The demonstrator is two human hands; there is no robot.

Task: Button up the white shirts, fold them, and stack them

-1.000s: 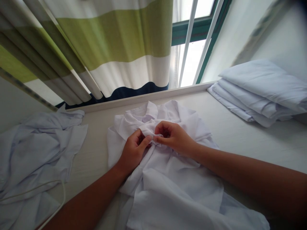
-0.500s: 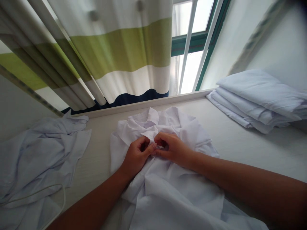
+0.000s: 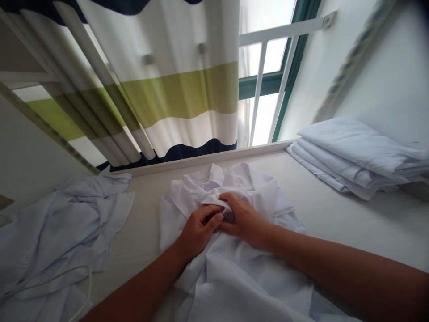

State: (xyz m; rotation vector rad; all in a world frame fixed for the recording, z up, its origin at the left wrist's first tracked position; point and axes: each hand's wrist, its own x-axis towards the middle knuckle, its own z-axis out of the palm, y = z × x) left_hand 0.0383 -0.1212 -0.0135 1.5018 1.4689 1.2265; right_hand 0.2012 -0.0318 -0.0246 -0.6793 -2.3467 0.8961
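A white collared shirt (image 3: 248, 273) lies on the pale tabletop (image 3: 144, 223), its collar toward the window and its lower part running down toward me. My left hand (image 3: 201, 228) is closed on the front edge of the shirt, thumb and fingers pinching the cloth. Right beside it, my right hand (image 3: 243, 219) grips the same front edge, with a fold of fabric raised over its fingers. The two hands nearly touch at the fingertips. Whether a button lies between them is hidden.
A crumpled white garment (image 3: 67, 223) lies at the left, with a thin white cable (image 3: 90, 281) across it. Folded white clothes (image 3: 355, 156) are stacked at the right. A low ledge (image 3: 201, 158) edges the table below the striped curtain (image 3: 181, 94) and barred window (image 3: 264, 94).
The view has tilted up a little, so everything sits lower. My right fingers have moved up under the cloth edge, lifting a fold. My left fingers have shifted slightly along the front.
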